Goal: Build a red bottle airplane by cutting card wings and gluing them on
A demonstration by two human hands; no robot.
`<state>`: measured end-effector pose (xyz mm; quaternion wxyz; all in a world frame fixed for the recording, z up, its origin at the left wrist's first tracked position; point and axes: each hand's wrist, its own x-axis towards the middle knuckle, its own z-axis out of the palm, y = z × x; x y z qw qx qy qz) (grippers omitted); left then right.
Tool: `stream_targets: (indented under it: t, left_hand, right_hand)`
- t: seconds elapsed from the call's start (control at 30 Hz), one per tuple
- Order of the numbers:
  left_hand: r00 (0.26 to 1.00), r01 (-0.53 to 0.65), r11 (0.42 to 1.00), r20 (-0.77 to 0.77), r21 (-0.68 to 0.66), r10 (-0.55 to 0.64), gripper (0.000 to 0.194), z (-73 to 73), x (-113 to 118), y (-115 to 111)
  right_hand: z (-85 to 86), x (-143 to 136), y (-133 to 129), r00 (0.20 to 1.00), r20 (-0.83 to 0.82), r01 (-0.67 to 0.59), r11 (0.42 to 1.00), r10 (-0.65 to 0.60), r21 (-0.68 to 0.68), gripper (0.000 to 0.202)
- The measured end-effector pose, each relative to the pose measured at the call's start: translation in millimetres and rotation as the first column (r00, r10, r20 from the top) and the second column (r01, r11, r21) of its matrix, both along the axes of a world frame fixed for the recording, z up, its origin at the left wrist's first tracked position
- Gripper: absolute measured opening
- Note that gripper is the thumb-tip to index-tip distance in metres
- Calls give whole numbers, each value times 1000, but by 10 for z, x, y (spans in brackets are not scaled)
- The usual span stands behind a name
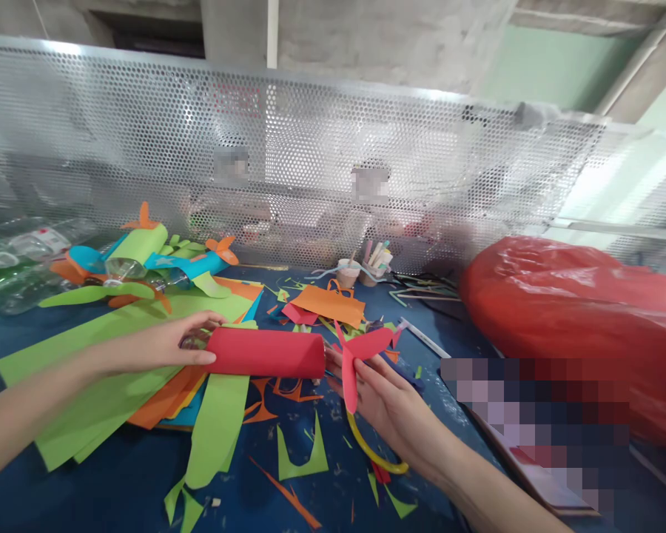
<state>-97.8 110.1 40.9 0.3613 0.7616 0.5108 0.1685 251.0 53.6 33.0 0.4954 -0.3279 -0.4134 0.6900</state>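
My left hand [194,342] is closed around the clear neck end of a plastic bottle wrapped in a red sheet [266,354]. The bottle lies sideways above the blue table. A long green rounded piece [216,429] shows below it; whether it is attached I cannot tell. My right hand [391,403] pinches a red three-bladed piece [355,357] between thumb and fingers at the bottle's right end. Some right fingertips reach behind that piece, and whether it touches the bottle is unclear. A yellow curved band [374,455] shows below my right hand.
Finished-looking bottle planes [138,244] and bare bottles [33,252] stand at left. Green sheets [89,370] and scraps [303,451] spread across the blue table [244,503]. Marker cups [348,274] stand before a perforated metal screen [322,133]. A red bag [560,311] bulges at right.
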Motion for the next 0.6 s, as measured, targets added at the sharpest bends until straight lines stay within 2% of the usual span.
stream_targets:
  t: [0.1, 0.27, 0.43, 0.53, 0.6]
  left_hand:
    - [1000, 4, 1000, -23, 1, -4, 55, -21, -16, 20]
    - [999, 34, 999, -28, 19, -33, 55, 39, 29, -28]
    - [992, 45, 999, -118, 27, -41, 73, 95, 34, -66]
    - [978, -31, 985, -199, 169, 65, 79, 155, 120, -93]
    - [963, -57, 932, -225, 358, 146, 74, 212, 250, -130]
  right_hand:
    - [5, 2, 3, 1000, -8, 14, 1000, -14, -14, 29]
    - [9, 17, 7, 1000, 7, 8, 1000, -8, -22, 33]
    - [-19, 51, 4, 985, 175, -8, 998, -2, 58, 35]
    - [-9, 81, 26, 935, 350, -3, 985, -59, 174, 36]
    - [7, 104, 63, 905, 402, 42, 969, -140, 243, 33]
